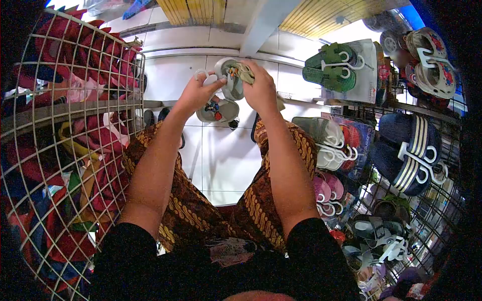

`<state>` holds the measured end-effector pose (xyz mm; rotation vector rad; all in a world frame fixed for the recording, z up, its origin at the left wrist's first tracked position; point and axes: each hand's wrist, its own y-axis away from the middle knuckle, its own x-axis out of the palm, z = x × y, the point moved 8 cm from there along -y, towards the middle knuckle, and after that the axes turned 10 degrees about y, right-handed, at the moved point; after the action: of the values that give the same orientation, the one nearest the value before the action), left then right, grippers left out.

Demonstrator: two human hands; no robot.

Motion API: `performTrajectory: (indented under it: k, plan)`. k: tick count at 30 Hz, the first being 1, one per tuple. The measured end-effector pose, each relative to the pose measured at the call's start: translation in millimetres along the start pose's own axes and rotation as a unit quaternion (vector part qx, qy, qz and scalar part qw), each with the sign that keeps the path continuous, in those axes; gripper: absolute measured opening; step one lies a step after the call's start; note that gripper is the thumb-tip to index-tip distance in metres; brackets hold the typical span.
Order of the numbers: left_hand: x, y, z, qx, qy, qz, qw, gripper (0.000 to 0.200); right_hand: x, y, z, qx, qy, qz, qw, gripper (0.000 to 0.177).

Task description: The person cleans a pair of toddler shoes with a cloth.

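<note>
Both my arms reach forward over my patterned brown skirt. My left hand point(197, 93) grips a white plastic hanger point(207, 77) that carries a pair of small grey children's sandals; the lower sandal point(219, 111) hangs below my fingers. My right hand point(259, 90) is closed on the upper grey sandal point(229, 75), pinching its olive strap near the top. The two hands are close together, with the sandals between them.
A wire basket point(55, 150) full of red and mixed footwear stands at my left. A wire rack point(427, 200) at my right holds green sandals point(331, 67), navy striped slides point(409, 150), pink and grey pairs. White tiled floor point(221, 155) lies ahead.
</note>
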<state>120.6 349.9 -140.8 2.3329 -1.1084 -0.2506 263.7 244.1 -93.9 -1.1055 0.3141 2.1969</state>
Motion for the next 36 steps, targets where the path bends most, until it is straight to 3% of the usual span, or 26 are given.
performTrajectory:
  k: [3,11,15,18,21,22,25,26,32,35,36]
  plan:
    - [-2.4,-5.5,11.8,-0.06,0.025,0.037,0.997,0.048,11.7,0.4,-11.5,0.102,-0.017,0.086,0.991,0.039]
    - [-6.0,-12.4,18.3,-0.095,0.117,0.024,0.988,0.049,15.9,-11.2,-19.6,0.096,-0.061,0.063,0.991,0.037]
    - [-16.4,-27.5,19.0,-0.066,0.061,0.01,0.996,0.055,8.0,-18.6,-16.2,0.113,-0.077,0.027,0.99,0.034]
    - [-20.3,-19.3,-6.5,-0.046,0.051,-0.038,0.997,0.053,13.9,-26.9,-45.4,0.166,-0.246,0.016,0.955,0.028]
    - [-23.9,-25.9,-12.9,-0.019,0.036,-0.038,0.998,0.049,15.1,-26.3,-25.3,0.218,-0.382,0.179,0.88,0.029]
    - [-22.2,-30.7,-11.7,0.003,0.032,-0.013,0.999,0.048,13.4,-27.8,-4.2,0.157,-0.418,0.201,0.872,0.03]
    - [-15.6,-40.9,-6.3,0.048,0.038,0.019,0.998,0.047,36.3,-26.0,-6.3,0.107,-0.317,0.228,0.914,0.03]
    - [-14.6,-44.5,-5.1,0.06,0.042,0.022,0.997,0.047,43.9,-33.0,-23.1,0.097,-0.231,0.192,0.949,0.04]
    - [-7.0,-46.9,-18.7,0.035,0.095,0.029,0.994,0.05,34.5,-39.8,-24.2,0.165,-0.283,0.175,0.929,0.038]
    - [-7.1,-41.9,-21.9,0.002,0.035,0.027,0.999,0.053,33.1,-38.9,-25.9,0.158,-0.274,0.183,0.931,0.033]
    - [-6.8,-43.6,-21.8,0.04,0.013,0.032,0.999,0.051,31.3,-40.0,-23.0,0.127,-0.241,0.176,0.946,0.033]
